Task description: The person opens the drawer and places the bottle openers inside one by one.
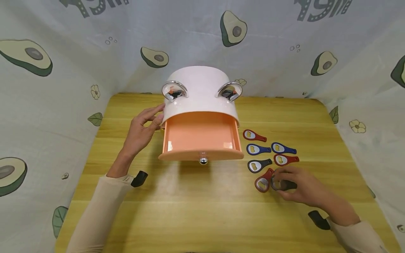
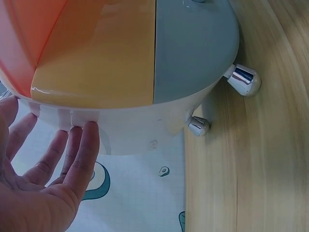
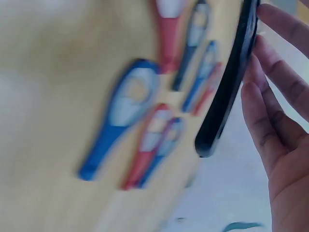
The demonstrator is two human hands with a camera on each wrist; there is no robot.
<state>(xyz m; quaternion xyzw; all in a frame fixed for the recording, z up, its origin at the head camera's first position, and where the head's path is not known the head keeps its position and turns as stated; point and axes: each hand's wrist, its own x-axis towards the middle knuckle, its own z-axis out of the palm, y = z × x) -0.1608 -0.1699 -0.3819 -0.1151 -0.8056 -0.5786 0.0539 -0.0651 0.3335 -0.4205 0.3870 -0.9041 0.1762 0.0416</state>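
— Head view first: what is seen at the right hand [image 1: 300, 188]?

— A black plastic bottle opener [image 1: 282, 185] is held under its curled fingers, low over the yellow wooden table [image 1: 202, 211], just beside a red bottle opener [image 1: 263, 181]. In the right wrist view the black opener [image 3: 229, 82] is seen edge-on, pinched against the fingertips [image 3: 260, 92], though that view is blurred.

— And the other openers?

— Five more are laid flat on the table beyond the hand: a red one [image 1: 254, 135], a dark blue one [image 1: 257, 149], a second blue one [image 1: 283, 148], another red one [image 1: 285, 159] and a black one [image 1: 259, 165]. All are placed to the right of the drawer.

— Which drawer?

— An orange plastic drawer [image 1: 200, 135] with a round chrome knob [image 1: 203, 161] is pulled out of a white rounded plastic storage box [image 1: 200, 91]. Nothing can be seen inside the drawer.

— How is the left hand [image 1: 140, 131] placed?

— It is laid with straight fingers against the left side of the box; nothing is gripped. In the left wrist view the fingertips [image 2: 89, 130] are pressed to the white wall of the box.
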